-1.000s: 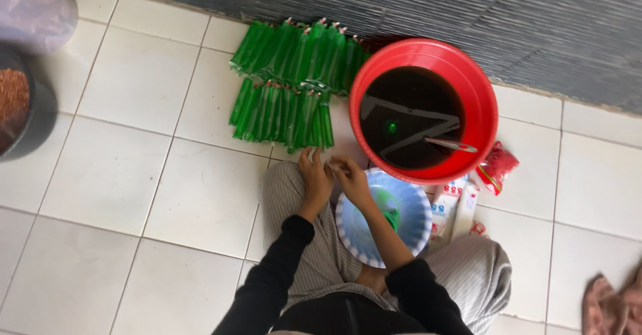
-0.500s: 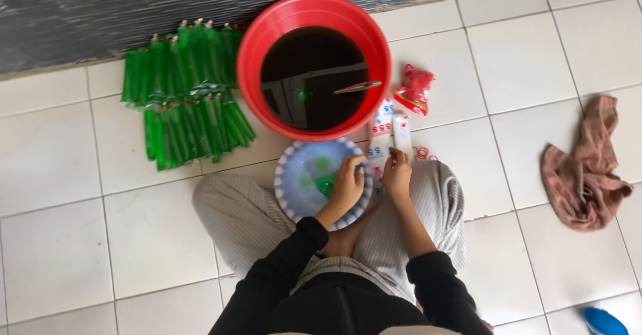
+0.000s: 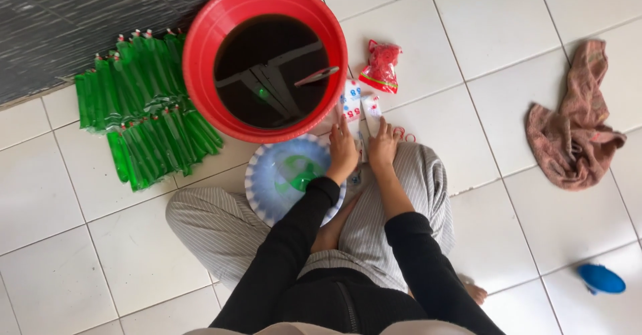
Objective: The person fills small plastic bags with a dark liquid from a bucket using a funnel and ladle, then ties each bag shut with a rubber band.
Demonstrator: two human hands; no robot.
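I sit cross-legged on a white tiled floor. My left hand (image 3: 343, 151) lies between the rim of a blue plate (image 3: 267, 174) and a white printed packet (image 3: 350, 102), fingers stretched toward the packet. The fingertips of my right hand (image 3: 383, 144) rest on a second white packet (image 3: 371, 109); I cannot tell whether they grip it. The plate holds something green (image 3: 302, 174). Just beyond my hands stands a red basin (image 3: 200, 61) of dark liquid with a ladle (image 3: 315, 76) in it.
Several green filled plastic tubes (image 3: 144, 111) lie stacked left of the basin, by a dark wall. A small red bag (image 3: 381, 66) lies right of the basin. A brownish-pink cloth (image 3: 575, 131) lies at the right, a blue object (image 3: 602, 278) at lower right.
The view has swung, so the basin and tubes sit further left. Both hands moved from the blue plate to the white packets beside the basin.
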